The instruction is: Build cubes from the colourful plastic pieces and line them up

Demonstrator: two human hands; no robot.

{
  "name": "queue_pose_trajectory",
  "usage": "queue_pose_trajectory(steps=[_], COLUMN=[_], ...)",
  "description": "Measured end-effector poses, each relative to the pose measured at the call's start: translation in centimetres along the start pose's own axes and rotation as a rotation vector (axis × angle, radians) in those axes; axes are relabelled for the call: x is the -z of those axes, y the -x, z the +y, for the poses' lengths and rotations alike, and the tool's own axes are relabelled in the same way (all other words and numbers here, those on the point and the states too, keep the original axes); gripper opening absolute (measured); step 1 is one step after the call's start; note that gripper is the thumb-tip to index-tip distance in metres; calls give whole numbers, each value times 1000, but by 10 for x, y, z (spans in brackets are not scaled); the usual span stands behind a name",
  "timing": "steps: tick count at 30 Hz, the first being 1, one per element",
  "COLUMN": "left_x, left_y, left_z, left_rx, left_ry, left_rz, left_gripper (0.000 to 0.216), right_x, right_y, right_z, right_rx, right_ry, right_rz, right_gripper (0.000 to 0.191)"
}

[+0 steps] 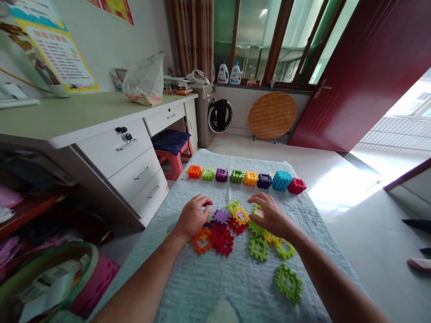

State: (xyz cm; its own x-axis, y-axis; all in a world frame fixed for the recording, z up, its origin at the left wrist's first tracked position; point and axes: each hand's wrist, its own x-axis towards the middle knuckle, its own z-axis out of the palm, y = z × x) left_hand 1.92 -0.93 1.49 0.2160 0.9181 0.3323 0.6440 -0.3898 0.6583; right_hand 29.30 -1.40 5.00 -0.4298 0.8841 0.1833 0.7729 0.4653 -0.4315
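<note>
Left side: long white desk [87, 112] with pale green top and metal drawer handles [142, 173]. Carries a crumpled clear plastic bag [146, 80]. Sits next to a pink plastic stool [175, 162] with dark blue cushion [171, 141]. Beyond: grey front-loading washing machine [203, 107], black cloth [221, 114] hung at its round door. On window sill [249, 89]: two white plastic detergent bottles [223, 73], capped purple and blue. Below: round wood-grain tabletop [272, 115], standing on edge. Right side: dark red door [357, 76] with brass-coloured handle [322, 88].

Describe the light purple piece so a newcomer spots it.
On the blue cloth, look between the left hand and the right hand. The light purple piece lies there, nearer the left. Its pale purple sets it apart from the yellow piece right of it and the red piece nearer you.
</note>
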Motion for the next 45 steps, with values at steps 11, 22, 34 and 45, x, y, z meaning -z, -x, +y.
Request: queue_pose_trajectory(steps=[11, 22, 34, 45], left_x=[-1, -9, -14, -3], left_y=[4, 5, 8, 2], left_z=[11, 13, 31, 11], left_rx=[-67, -64, -119, -59], left_ry=[11, 25, 98, -60], left_rz=[-236, -260, -256, -55], left_gripper=[29, 32, 32, 21], right_x=[-42, -39, -44, -45], right_y=[16, 16, 7, 7], right_z=[-17, -25, -44, -36], right_rx=[-50, -4, 88, 91], right_ry=[148, 82, 113, 60], right_rz=[1, 165, -9, -8], right_gripper=[23, 39, 18, 17])
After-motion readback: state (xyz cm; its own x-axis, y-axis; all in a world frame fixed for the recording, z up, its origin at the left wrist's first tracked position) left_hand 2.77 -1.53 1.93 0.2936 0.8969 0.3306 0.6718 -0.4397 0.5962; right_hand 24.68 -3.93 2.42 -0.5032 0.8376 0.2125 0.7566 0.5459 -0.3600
